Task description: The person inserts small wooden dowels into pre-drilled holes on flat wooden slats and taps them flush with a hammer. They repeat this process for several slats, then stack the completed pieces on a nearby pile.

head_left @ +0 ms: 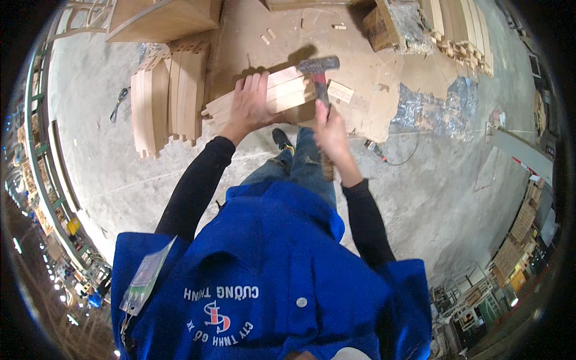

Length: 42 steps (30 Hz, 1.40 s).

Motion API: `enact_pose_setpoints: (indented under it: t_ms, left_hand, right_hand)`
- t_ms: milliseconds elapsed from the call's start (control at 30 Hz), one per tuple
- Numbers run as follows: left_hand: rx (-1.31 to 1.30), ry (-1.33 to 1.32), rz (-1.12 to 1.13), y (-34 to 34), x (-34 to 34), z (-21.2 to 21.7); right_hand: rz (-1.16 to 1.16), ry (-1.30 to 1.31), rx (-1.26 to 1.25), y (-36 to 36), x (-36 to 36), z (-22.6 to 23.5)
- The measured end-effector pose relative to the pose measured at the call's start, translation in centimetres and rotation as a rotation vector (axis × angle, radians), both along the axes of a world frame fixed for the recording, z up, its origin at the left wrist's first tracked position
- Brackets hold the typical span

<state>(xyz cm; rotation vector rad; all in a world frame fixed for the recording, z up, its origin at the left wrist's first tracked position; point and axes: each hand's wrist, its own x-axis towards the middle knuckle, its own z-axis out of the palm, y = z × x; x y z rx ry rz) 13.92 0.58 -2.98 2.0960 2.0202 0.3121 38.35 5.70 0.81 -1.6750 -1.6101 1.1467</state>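
My left hand [252, 101] is closed over several pale wooden strips [287, 90] lying side by side, its fingers across their tops. In my right hand [330, 129] is a hammer [319, 65], gripped by the handle. The dark hammer head is beside the right ends of the strips; I cannot tell whether it touches them. A small light wooden block [340, 91] lies just right of the hammer on the cardboard-covered work surface [366, 114].
Stacked wooden pieces [180, 90] stand at the left, near a large wooden box [165, 21]. More strips [459, 30] are piled at the far right. Small dowels [267, 37] lie at the back. Torn plastic sheeting [435, 111] covers the right side. A cable [402, 157] lies on the floor.
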Motion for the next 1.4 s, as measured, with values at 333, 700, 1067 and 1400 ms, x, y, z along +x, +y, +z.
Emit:
enact_pose_setpoints:
  t_ms: [333,700,1067,1400]
  left_hand:
    - [-0.010,0.047,0.009,0.6,0.2,0.2]
    - [0.010,0.028,0.030,0.3,-0.1,0.4]
    - [-0.009,0.020,0.030,0.3,0.1,0.6]
    - [-0.018,0.013,0.034,1.4,-0.2,0.9]
  right_hand:
    - [-0.154,0.249,0.076,1.0,0.5,2.2]
    - [-0.279,0.426,0.116,2.8,0.5,6.5]
    - [-0.084,0.112,-0.041,2.2,3.0,5.6]
    - [0.207,-0.279,-0.132,-1.7,0.4,0.3]
